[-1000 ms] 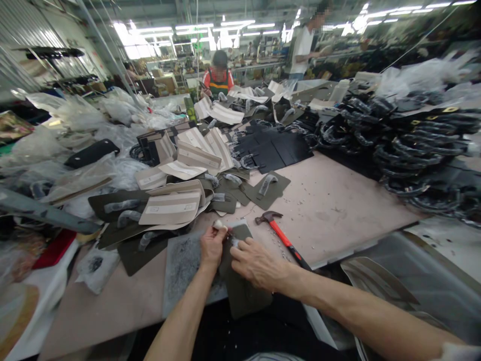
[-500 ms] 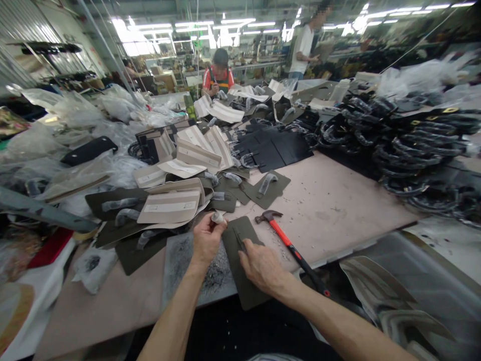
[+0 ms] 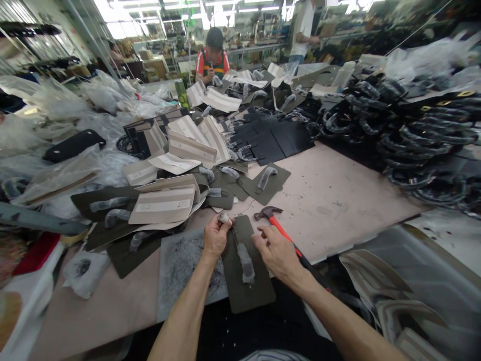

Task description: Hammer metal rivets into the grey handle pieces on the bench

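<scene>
My left hand (image 3: 216,238) is closed around a short tool with a round whitish top (image 3: 224,217); its lower part is hidden by the fingers. It stands at the upper left edge of a dark olive panel (image 3: 235,293). On that panel lies a plastic-wrapped handle (image 3: 246,263). My right hand (image 3: 277,250) hovers by the panel's right edge, fingers loosely bent and apart, with nothing visible in them. Just beyond it a claw hammer (image 3: 280,228) with a red and black grip rests on the table, partly behind the hand and forearm.
A grey slab (image 3: 176,271) covered in dark marks lies under my left forearm. Olive panels with wrapped handles and beige backs (image 3: 161,205) pile up at the left. Black handled pieces (image 3: 413,145) are stacked at the right. A person (image 3: 212,60) sits across the table (image 3: 338,190).
My right hand has lifted off the panel and shifted right, and the wrapped handle now shows on the panel. My left hand still grips the short tool. The view has tilted down.
</scene>
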A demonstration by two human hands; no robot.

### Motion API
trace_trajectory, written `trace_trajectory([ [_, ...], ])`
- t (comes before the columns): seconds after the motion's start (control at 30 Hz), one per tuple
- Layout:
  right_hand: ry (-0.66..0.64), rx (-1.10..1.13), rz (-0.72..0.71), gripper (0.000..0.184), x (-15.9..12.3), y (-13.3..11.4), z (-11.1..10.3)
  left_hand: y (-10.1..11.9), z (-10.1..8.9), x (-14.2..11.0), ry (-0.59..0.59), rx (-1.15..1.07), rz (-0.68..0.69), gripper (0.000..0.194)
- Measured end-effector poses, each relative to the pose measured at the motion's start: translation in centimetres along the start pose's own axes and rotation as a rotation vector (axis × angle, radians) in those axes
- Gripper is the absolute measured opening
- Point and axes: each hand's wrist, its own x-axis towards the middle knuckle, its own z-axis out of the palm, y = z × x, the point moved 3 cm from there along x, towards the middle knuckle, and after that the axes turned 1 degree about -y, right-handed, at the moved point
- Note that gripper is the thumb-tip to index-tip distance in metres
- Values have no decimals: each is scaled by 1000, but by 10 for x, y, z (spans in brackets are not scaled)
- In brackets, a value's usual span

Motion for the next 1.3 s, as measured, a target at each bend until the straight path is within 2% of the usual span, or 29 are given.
trace_trajectory([
  [0.1,70,-245,91,37,8,40,-13,0,0,0,-3,16,-4,24],
  [0.2,-57,-411,175,32,5,73,-13,3,1,0,-3,34,-5,24],
  [0.33,-149,-388,206,23,-4,91,-6,6,3,0,-5,65,4,21],
  [0.4,-162,-248,235,16,-4,92,-5,7,4,0,-18,100,23,20],
  [0.5,-301,347,414,5,-4,86,0,9,6,0,-41,196,71,16],
  [0.57,-404,697,516,4,-4,74,3,10,7,-1,-44,259,100,13],
  [0.63,-435,821,540,9,-4,57,-2,11,8,-2,-48,288,123,13],
  [0.7,-360,820,478,20,-2,38,-14,10,9,-4,-60,301,147,14],
  [0.77,-185,709,300,32,3,19,-32,9,10,-5,-73,325,169,13],
  [0.83,6,443,63,35,8,2,-51,7,11,-7,-81,342,182,14],
  [0.87,49,280,-38,34,10,-5,-58,7,11,-7,-79,342,187,15],
  [0.9,44,121,-117,32,12,-11,-63,6,11,-7,-77,338,189,16],
  [0.97,-66,-135,-218,28,17,-18,-71,5,10,-7,-71,329,189,15],
  [1.03,-138,-271,-275,25,22,-26,-87,4,10,-7,-73,328,188,13],
  [1.1,-24,-242,-299,26,26,-39,-113,5,10,-7,-86,328,195,13],
  [1.2,373,39,-271,30,24,-55,-146,5,10,-7,-95,330,205,16],
  [1.23,482,135,-245,30,21,-56,-147,5,10,-7,-93,333,206,17],
  [1.27,522,185,-228,30,18,-55,-143,5,9,-7,-91,337,208,17],
  [1.3,476,171,-221,29,15,-52,-133,5,9,-7,-90,339,208,16],
])
